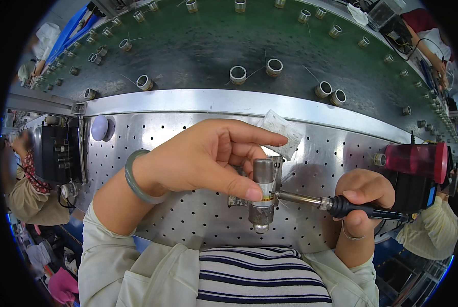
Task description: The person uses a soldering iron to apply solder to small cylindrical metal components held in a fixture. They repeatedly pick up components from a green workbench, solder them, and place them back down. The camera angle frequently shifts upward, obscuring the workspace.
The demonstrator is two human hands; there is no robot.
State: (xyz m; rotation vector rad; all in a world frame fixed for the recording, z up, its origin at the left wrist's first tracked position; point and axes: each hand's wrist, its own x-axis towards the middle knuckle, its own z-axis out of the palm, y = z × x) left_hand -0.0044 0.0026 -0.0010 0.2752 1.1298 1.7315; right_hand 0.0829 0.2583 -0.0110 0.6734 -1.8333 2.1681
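My left hand (190, 158) has its thumb pressed against a metal cylindrical part (262, 209), with a yellowish band around its middle. The other fingers curl behind it, partly hidden, while the index finger stretches out past it. A small metal bracket (277, 166) stands just behind the part. In my right hand (368, 192) is a black-handled soldering iron (336, 206), its metal tip pointing left and meeting the banded middle of the part. A fine wire (276, 179) runs up beside the part near the tip.
Beneath my hands lies a perforated metal plate (188, 230). A whitish pad (281, 134) lies beyond my left index finger. Past a metal rail (213, 101), a green conveyor belt (188, 66) carries several small metal rings with wires. A pink container (415, 159) stands at right, a black device (57, 153) at left.
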